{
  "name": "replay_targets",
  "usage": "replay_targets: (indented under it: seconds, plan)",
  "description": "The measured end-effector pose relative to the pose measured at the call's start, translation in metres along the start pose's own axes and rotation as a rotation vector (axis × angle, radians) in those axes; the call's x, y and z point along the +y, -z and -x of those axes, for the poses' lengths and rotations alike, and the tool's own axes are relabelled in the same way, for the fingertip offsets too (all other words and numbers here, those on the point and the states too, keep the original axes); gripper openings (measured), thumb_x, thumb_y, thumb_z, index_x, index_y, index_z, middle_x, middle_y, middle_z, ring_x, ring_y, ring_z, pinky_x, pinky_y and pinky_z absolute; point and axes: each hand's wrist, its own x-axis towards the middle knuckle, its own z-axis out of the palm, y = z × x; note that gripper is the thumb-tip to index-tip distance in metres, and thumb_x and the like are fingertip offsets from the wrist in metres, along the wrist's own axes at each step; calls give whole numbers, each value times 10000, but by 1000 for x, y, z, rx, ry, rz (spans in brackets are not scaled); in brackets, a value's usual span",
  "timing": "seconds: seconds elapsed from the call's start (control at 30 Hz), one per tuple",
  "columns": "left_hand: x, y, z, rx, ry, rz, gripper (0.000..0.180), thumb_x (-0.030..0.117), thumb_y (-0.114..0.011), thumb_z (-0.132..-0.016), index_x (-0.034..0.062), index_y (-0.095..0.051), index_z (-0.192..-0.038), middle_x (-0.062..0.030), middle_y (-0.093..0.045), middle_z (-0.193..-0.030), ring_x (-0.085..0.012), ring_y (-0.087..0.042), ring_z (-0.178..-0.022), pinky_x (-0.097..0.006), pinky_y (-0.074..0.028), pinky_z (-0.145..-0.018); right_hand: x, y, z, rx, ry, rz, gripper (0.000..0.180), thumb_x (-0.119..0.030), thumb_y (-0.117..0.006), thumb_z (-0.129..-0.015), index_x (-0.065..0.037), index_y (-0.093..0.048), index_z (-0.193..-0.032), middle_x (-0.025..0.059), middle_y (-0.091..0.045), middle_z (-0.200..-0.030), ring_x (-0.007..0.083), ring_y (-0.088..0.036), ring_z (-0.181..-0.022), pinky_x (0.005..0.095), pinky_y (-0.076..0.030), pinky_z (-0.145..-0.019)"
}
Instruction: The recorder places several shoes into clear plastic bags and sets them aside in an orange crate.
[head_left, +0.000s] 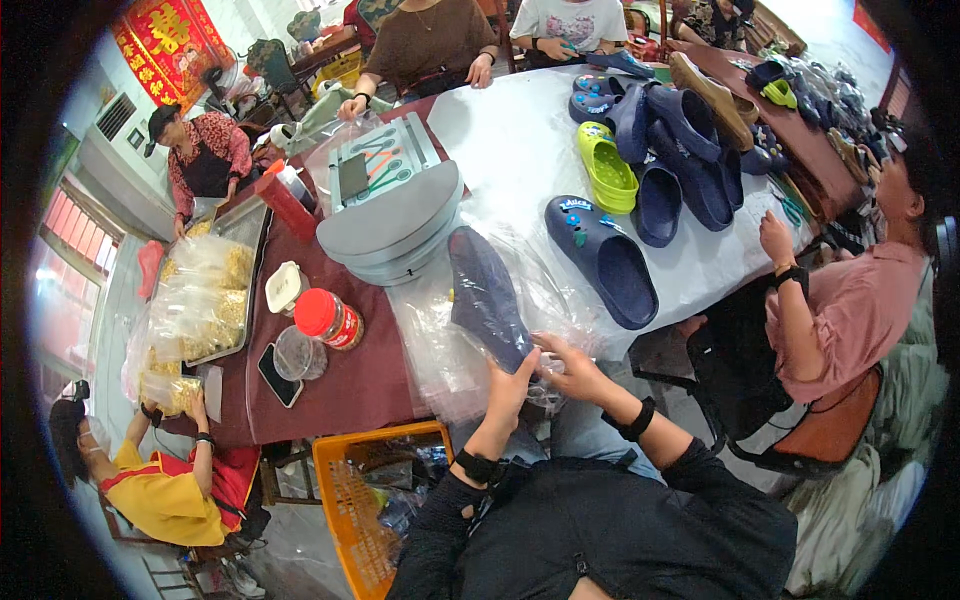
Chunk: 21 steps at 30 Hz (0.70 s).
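Note:
A navy clog (485,295) lies sole-down or on its side, I cannot tell which, inside a clear plastic bag (560,290) at the table edge before me. My left hand (510,388) is closed around the near end of the bagged clog. Close beside it, my right hand (575,368) pinches the bag's gathered plastic near its opening. Just to the right sits a loose navy clog (605,265) with small charms on its upper. More clear bags (425,345) lie flat under and left of the held one.
Navy clogs (690,150), a lime clog (605,170) and a brown clog (705,95) crowd the right. Left are a grey round-fronted stack (395,235), red-lidded jar (330,318), phone (280,375) and metal tray (245,325). An orange basket (338,510) stands below. Several people sit around.

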Motion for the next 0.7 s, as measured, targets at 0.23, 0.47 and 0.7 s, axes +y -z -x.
replay_targets:
  seconds: [0.23,0.47,0.7]
  plan:
    - [0,17,6,-101,38,-263,656,303,-607,-885,6,-273,-1365,-124,-495,-1224,-196,-520,-1070,-304,-433,-882,-19,-8,3,-10,202,343,737,-243,-740,-712,-3,-400,-1320,234,-495,-1270,366,-490,-1168,413,-437,-920]
    - [6,26,-16,-43,-4,-157,588,354,-548,-920,66,-306,-1372,-81,-516,-1091,-152,-511,-925,-272,-430,-807,12,4,9,431,154,487,689,-160,-685,-668,25,-418,-1275,243,-532,-1183,386,-531,-1058,433,-438,-896]
    - [10,67,-78,383,7,185,430,388,-564,-904,63,-389,-1125,-58,-467,-909,-155,-510,-811,-311,-445,-725,23,17,-8,573,9,410,449,-81,-639,-697,-23,-507,-1122,215,-597,-940,371,-587,-898,410,-469,-781]
